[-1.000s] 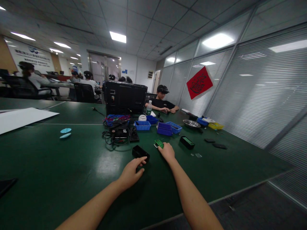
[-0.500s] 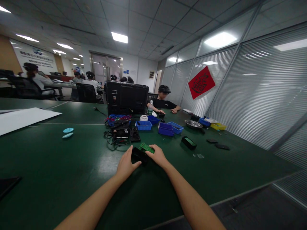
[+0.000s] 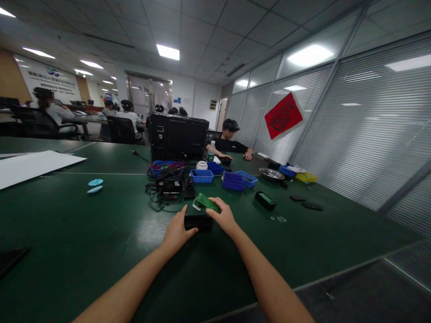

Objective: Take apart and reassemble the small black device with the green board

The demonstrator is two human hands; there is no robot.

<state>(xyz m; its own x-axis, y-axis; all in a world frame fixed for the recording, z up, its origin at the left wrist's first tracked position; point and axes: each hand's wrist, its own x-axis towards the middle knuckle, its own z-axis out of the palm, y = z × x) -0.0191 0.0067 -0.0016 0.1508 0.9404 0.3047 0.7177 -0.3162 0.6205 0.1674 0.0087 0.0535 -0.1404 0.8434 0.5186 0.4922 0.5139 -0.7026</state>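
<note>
My right hand [image 3: 224, 217] pinches a green circuit board [image 3: 206, 202] by its right end and holds it tilted above a black plastic case [image 3: 199, 223]. A pale part shows at the board's left edge. The case sits on the green table, with my left hand [image 3: 178, 229] gripping its left end between thumb and fingers. To the right stands a second black case [image 3: 265, 200] with a green board visible in its top. Close to that case lie a small white ring [image 3: 272, 218] and a clear plastic piece [image 3: 282, 219].
Beyond my hands are black cables with a power adapter [image 3: 170, 186], blue trays [image 3: 202, 176], a dark monitor [image 3: 178, 137] and a bottle [image 3: 211, 151]. A metal bowl [image 3: 272, 174] and flat dark pieces [image 3: 312, 206] lie to the right. A person [image 3: 230, 143] sits across the table.
The circuit board has risen away from the black case and turned, showing more of its face. My right hand has shifted slightly up and right; my left hand stays on the case.
</note>
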